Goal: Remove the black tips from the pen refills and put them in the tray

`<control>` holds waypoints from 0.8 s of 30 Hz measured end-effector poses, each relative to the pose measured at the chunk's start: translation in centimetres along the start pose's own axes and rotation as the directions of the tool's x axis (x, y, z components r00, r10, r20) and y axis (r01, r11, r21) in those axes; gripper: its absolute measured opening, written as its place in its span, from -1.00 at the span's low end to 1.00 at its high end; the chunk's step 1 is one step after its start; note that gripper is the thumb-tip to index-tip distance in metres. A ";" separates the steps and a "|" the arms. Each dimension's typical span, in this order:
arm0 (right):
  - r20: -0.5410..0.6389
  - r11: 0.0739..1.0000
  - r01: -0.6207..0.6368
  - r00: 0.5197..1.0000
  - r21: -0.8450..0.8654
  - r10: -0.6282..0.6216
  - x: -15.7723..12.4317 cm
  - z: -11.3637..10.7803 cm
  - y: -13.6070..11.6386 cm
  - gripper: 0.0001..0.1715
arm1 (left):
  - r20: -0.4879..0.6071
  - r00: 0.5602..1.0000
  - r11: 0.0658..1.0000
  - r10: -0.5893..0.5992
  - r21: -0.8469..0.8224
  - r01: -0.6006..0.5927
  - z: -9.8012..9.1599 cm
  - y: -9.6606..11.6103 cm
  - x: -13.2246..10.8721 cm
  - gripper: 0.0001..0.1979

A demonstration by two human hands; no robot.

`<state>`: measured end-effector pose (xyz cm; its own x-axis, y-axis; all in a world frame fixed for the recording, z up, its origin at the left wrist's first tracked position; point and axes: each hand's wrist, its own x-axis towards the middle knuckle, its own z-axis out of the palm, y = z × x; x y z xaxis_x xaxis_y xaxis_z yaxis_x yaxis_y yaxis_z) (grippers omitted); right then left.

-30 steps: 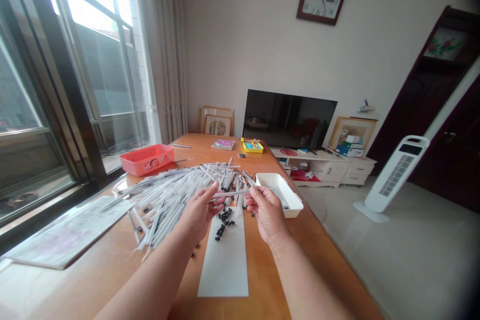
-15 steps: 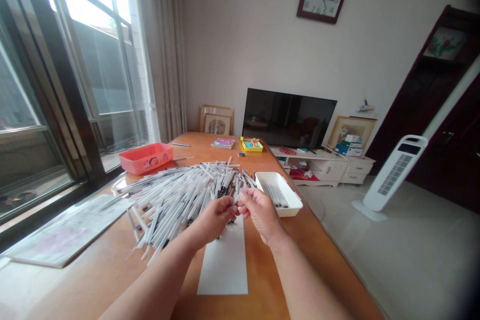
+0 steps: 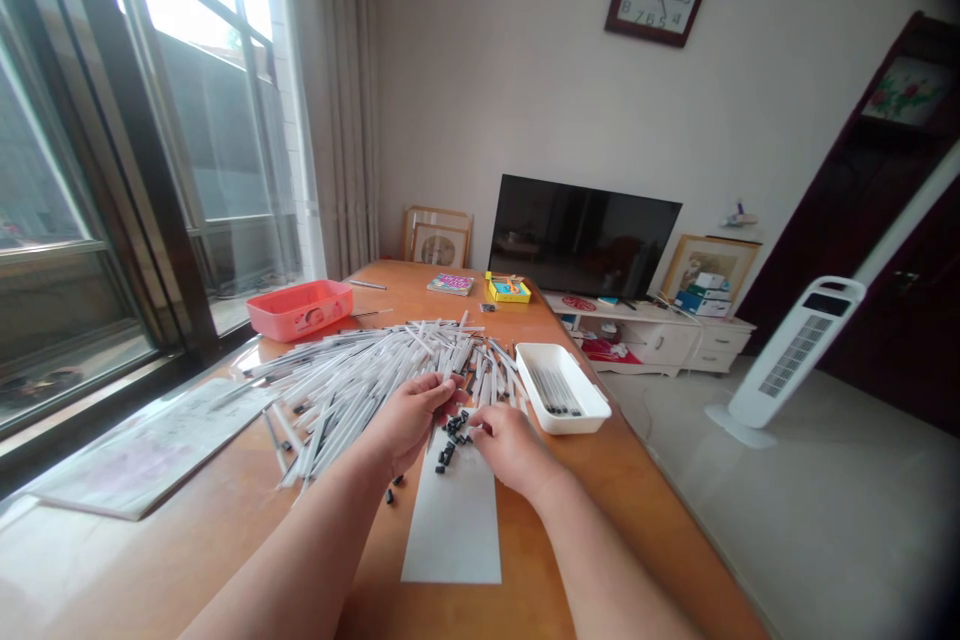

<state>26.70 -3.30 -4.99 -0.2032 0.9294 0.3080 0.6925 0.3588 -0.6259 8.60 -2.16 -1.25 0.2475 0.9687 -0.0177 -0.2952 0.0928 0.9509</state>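
Observation:
My left hand (image 3: pixel 417 412) is closed at the right edge of a heap of thin white pen tubes (image 3: pixel 367 382), thumb against the fingers. A pale tube seems to be in its grip, mostly hidden by the hand. My right hand (image 3: pixel 511 447) is curled in a pinch just above several small black caps (image 3: pixel 451 428); whatever its fingertips hold is hidden. These caps lie at the far end of a white paper strip (image 3: pixel 454 530). To the right, a white tray (image 3: pixel 592 425) contains a row of clear tubes with black ends (image 3: pixel 553 390).
A red plastic basket (image 3: pixel 300 320) stands at the table's left edge. Nearer me lies a flat printed booklet (image 3: pixel 127 465). Toward the far end are a purple booklet (image 3: pixel 450 284) and a yellow box (image 3: pixel 510 295). Two black caps (image 3: pixel 390 496) lie left of the paper.
My hands were together over the paper's far end and have moved apart. The left shifted left, the right came down to the black caps, which are now uncovered.

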 end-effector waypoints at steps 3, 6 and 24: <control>0.059 0.999 -0.008 0.998 -0.040 0.011 -0.1 0.1 -0.2 -0.80 | -0.013 0.999 0.998 -0.037 -0.056 0.036 0.2 0.3 -0.2 -0.66; 0.076 0.999 -0.005 0.997 -0.052 0.009 -0.1 0.1 -0.4 -0.81 | -0.010 0.999 0.994 -0.051 -0.093 0.050 0.4 0.6 -0.4 -0.69; 0.060 0.601 -0.221 0.959 0.768 0.276 0.1 -2.8 -2.0 -0.75 | 0.122 0.991 0.997 -0.052 -0.049 0.058 0.9 0.8 -0.9 -0.70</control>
<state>27.23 -4.21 -1.66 -0.0450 0.9958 0.0795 -0.0704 0.0762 -0.9946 9.01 -3.21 -0.20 0.3731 0.9273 -0.0291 -0.3250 0.1600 0.9321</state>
